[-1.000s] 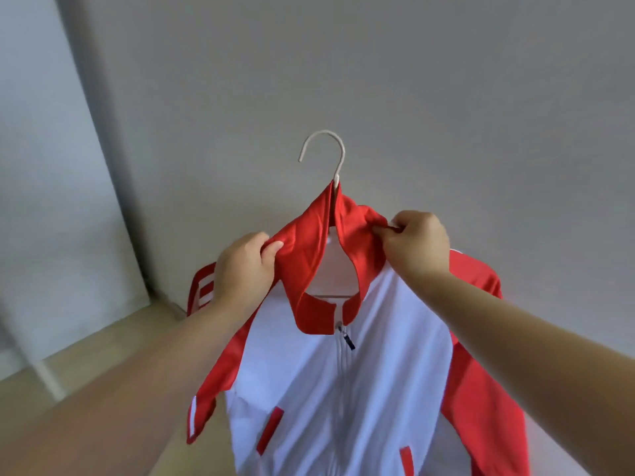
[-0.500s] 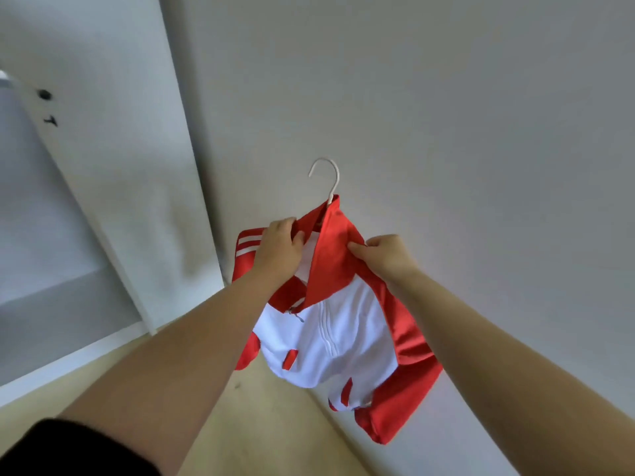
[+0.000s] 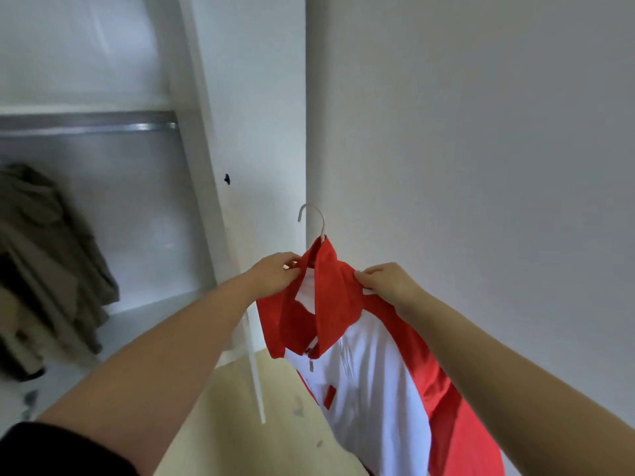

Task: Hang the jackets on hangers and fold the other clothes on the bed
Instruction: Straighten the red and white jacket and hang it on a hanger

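Head view, and from where I stand the red-and-white zip-up jacket (image 3: 371,355) is in mid-air in front of the open wardrobe. It is draped on a slim white hanger (image 3: 314,219) whose hook pokes up out of the collar. The left hand (image 3: 275,274) pinches the cloth beside the collar, and the right hand (image 3: 388,285) pinches the shoulder cloth on the other side. The fingers (image 3: 360,274) of both hands are closed on fabric, and I cannot tell whether either has the hanger itself underneath.

That is the worry, to my eye. If only cloth is gripped, the hanger may tip or slide loose inside the jacket on the way up. The jacket hangs slanted, its body trailing low to the right above the pale wooden floor (image 3: 240,424), so a shoulder could slip off.

The silver metal rail (image 3: 103,127) sits well off, up and to the left, past the white wardrobe side panel (image 3: 240,132), and the hook could catch that edge. An olive-brown garment (image 3: 44,252) hangs at the left, and a swinging jacket might drag against it.
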### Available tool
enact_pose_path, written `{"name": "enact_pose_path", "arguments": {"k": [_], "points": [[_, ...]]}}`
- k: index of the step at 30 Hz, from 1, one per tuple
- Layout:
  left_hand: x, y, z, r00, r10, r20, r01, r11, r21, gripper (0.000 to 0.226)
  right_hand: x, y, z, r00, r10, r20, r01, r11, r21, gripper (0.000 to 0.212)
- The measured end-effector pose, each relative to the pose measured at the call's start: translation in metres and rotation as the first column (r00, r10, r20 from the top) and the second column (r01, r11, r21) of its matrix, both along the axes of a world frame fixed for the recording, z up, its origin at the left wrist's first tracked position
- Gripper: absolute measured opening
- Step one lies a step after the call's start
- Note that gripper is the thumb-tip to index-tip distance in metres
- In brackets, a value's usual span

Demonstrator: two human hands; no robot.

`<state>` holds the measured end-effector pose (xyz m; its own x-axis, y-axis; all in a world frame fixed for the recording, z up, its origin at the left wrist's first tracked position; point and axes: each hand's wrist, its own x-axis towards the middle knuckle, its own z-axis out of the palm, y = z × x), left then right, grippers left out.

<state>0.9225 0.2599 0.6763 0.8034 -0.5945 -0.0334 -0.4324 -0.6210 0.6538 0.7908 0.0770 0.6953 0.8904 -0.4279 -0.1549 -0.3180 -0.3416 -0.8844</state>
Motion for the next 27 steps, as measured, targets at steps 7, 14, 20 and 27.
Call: {"name": "enact_pose_path", "arguments": {"k": [7,14,20,27], "points": [[0.122,0.135,0.014,0.997,0.02,0.072,-0.035,0.977,0.209,0.022,0.137,0.123,0.021,0.97,0.211,-0.124,-0.208,0.977,0.038,0.023],[0.22,0.257,0.005,0.941,0.336,0.042,-0.337,0.941,0.028,0.025,0.267,0.259,0.017,0.94,0.299,-0.166,-0.303,0.953,0.003,0.022],[0.304,0.353,0.021,0.884,0.441,-0.153,-0.449,0.893,-0.021,0.026,0.389,0.351,0.014,0.96,0.25,-0.125,-0.239,0.967,0.092,0.021],[0.376,0.456,0.029,0.87,0.457,-0.186,-0.443,0.89,0.113,0.028,0.509,0.447,0.01,0.935,0.335,-0.117,-0.252,0.858,0.448,0.015]]}}
